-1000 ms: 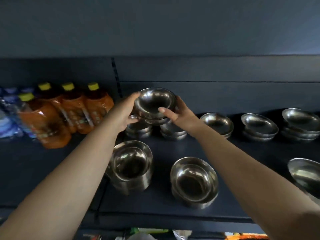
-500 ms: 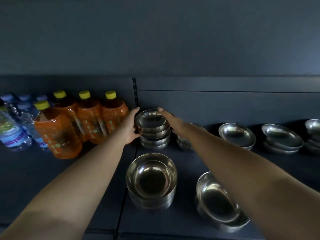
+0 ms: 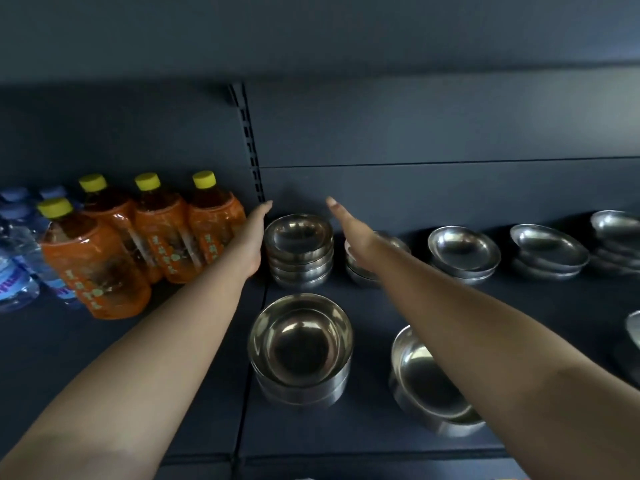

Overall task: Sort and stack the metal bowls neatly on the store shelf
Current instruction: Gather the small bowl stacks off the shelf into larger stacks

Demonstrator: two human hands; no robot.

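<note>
Front edge of shelf (image 3: 363, 441): deep stack (image 3: 300, 351) of nested bowls sits near the middle, rims level, looks sorted. Just right of it a second deep stack (image 3: 429, 386), partly hidden under the right forearm; top bowl looks tilted, probably needs reseating.

Further back, at the back wall: small stack (image 3: 299, 251), several shallow bowls nested, upright, near the shelf's slotted upright. Left hand (image 3: 252, 242) flat just beside its left side, fingers straight, gripping nothing; touching or a hair apart, cannot tell. Right hand (image 3: 349, 226) to the stack's right, fingers straight and extended, clear of it, holding nothing. Both palms face the stack, likely squaring it or letting go after seating the top bowl.

Behind the right hand a low stack (image 3: 360, 268), mostly hidden. Along the back toward the right end: three more shallow piles (image 3: 464, 252), (image 3: 549, 252), (image 3: 616, 233), the last cut by the frame.

Left part of shelf: orange bottles (image 3: 152, 237) and water bottles (image 3: 17, 258), kept apart from bowls.
</note>
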